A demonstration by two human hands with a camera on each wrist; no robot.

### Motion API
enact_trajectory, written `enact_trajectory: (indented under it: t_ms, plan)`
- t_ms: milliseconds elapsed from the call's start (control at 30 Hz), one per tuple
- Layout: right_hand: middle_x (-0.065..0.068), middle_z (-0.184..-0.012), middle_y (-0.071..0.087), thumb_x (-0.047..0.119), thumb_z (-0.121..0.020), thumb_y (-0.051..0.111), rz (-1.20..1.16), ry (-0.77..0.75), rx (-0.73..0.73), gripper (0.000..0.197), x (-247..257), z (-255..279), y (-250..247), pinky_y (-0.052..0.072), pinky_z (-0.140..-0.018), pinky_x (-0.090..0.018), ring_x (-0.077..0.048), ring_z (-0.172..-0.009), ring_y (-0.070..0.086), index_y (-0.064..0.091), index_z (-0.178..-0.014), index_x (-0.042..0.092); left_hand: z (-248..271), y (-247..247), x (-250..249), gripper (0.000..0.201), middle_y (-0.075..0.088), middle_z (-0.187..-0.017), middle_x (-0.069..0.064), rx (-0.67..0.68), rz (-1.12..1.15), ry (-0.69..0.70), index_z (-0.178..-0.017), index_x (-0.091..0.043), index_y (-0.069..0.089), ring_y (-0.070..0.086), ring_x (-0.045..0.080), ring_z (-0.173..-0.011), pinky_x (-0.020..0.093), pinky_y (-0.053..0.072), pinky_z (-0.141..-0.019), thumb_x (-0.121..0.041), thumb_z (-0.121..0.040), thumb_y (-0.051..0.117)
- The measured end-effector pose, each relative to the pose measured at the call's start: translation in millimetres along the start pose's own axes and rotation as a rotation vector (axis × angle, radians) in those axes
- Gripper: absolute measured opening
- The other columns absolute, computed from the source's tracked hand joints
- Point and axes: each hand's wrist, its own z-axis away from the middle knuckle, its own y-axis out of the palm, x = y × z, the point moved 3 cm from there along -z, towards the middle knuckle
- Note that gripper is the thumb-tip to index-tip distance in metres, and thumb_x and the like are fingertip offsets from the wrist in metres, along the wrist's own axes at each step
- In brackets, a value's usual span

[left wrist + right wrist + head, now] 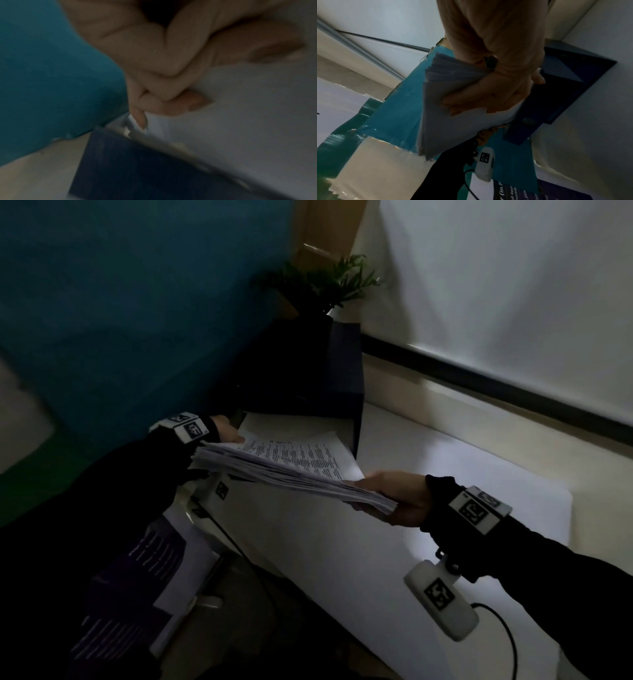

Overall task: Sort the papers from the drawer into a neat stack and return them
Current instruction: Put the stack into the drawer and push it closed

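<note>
Left of the dark blue box [308, 371], a teal wall [137, 302] fills the view, and the left hand [224, 429] grips the near-left end of the stack of papers [294, 470], fingers curled round its edge. Below that end lies a purple leaflet [150, 570] with white print too dim to read. On the stack, the top sheet shows columns of small print, not legible. Right of the box, the right hand [394, 494] clamps the stack's other end, thumb on top, fingers beneath, holding it in the air above the white table [445, 460] just in front of the box. Behind the box stands a green plant [342, 282]; a white wall rises to its right.
</note>
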Motion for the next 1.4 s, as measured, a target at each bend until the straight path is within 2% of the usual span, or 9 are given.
enact_trajectory:
  t_ms: [167, 233, 333, 467, 600, 667, 800, 1267, 1400]
  plan:
    - [-0.007, -0.047, 0.063, 0.004, -0.097, 0.044, -0.101, -0.019, -0.110, 0.020, 21.3, -6.5, 4.2, 0.045, -0.034, -0.013, -0.007, -0.035, 0.060, 0.056, -0.083, -0.003, -9.2, -12.4, -9.1, 0.027, 0.052, -0.088, 0.009, 0.059, 0.113, 0.085, -0.114, -0.002, 0.057, 0.050, 0.020, -0.072, 0.029, 0.040, -0.073, -0.018, -0.098, 0.043]
    - [-0.015, -0.076, 0.072, 0.002, -0.094, 0.050, -0.065, -0.075, -0.201, 0.018, 31.9, -16.4, 1.6, 0.048, -0.037, -0.015, -0.009, -0.040, 0.062, 0.052, -0.113, 0.000, -9.1, -19.9, -20.4, 0.036, 0.054, -0.109, 0.014, 0.068, 0.073, 0.117, -0.121, 0.003, 0.055, 0.052, 0.025, -0.086, 0.029, 0.040, -0.078, -0.023, -0.098, 0.043]
    - [-0.018, -0.133, 0.051, 0.002, -0.091, 0.057, 0.038, -0.176, -0.277, 0.069, 46.7, -44.8, -5.3, 0.053, -0.043, -0.019, -0.012, -0.053, 0.066, 0.022, -0.147, 0.020, -10.7, -29.3, -32.0, 0.050, 0.041, -0.144, 0.015, 0.025, 0.076, 0.177, -0.137, -0.001, 0.041, 0.043, 0.028, -0.129, 0.029, 0.034, -0.103, -0.026, -0.095, 0.049]
    - [-0.014, -0.100, 0.064, -0.001, -0.093, 0.051, 0.235, -0.256, -0.391, 0.034, 65.1, -84.4, -10.2, 0.053, -0.056, -0.021, -0.011, -0.058, 0.061, 0.055, -0.127, 0.003, -16.7, -28.8, -30.2, 0.046, 0.044, -0.143, 0.010, 0.117, 0.169, 0.253, -0.139, -0.008, 0.042, 0.042, 0.024, -0.132, 0.023, 0.031, -0.106, -0.020, -0.095, 0.049]
    - [-0.006, -0.092, 0.063, 0.001, -0.091, 0.054, 0.535, -0.254, -0.487, 0.026, 81.8, -120.1, -11.4, 0.048, -0.065, -0.012, -0.008, -0.067, 0.053, 0.064, -0.115, -0.001, -22.1, -20.9, -22.1, 0.034, 0.057, -0.096, 0.009, 0.166, 0.322, 0.302, -0.125, -0.002, 0.053, 0.062, 0.014, -0.069, 0.016, 0.051, -0.052, -0.010, -0.093, 0.052]
    - [-0.009, -0.106, 0.068, 0.007, -0.088, 0.059, 0.669, -0.232, -0.575, 0.023, 87.9, -139.1, -12.5, 0.050, -0.087, -0.023, -0.022, -0.089, 0.064, 0.069, -0.108, 0.003, -26.4, -12.2, -20.6, 0.031, 0.051, -0.104, 0.008, 0.126, 0.279, 0.278, -0.123, -0.002, 0.056, 0.055, 0.017, -0.067, 0.013, 0.048, -0.040, -0.005, -0.092, 0.052]
    - [-0.017, -0.121, 0.062, 0.018, -0.088, 0.056, 0.960, -0.135, -0.727, 0.029, 87.8, -159.5, -9.4, 0.049, -0.097, -0.036, -0.035, -0.111, 0.059, 0.067, -0.113, 0.006, -33.9, 9.6, -31.3, 0.030, 0.048, -0.137, 0.010, 0.044, 0.031, 0.287, -0.119, -0.008, 0.061, 0.053, 0.028, -0.116, 0.024, 0.048, -0.082, -0.007, -0.089, 0.057]
    - [-0.022, -0.140, 0.033, 0.016, -0.087, 0.059, 1.372, -0.021, -0.571, 0.057, 67.0, -154.8, -9.4, 0.039, -0.105, -0.041, -0.040, -0.125, 0.043, 0.038, -0.139, 0.002, -49.2, 26.6, -38.7, 0.039, 0.054, -0.135, 0.009, 0.070, -0.272, 0.319, -0.127, -0.009, 0.057, 0.053, 0.025, -0.121, 0.031, 0.045, -0.098, -0.023, -0.091, 0.051]
    - [-0.020, -0.150, 0.020, 0.025, -0.094, 0.047, 1.643, -0.245, -0.503, 0.055, 49.2, -130.1, 4.4, 0.031, -0.111, -0.042, -0.034, -0.137, 0.028, 0.031, -0.143, 0.008, -41.4, 10.6, -43.6, 0.032, 0.061, -0.123, 0.009, -0.180, -0.119, 0.471, -0.118, -0.013, 0.064, 0.057, 0.027, -0.114, 0.031, 0.047, -0.095, -0.022, -0.091, 0.050]
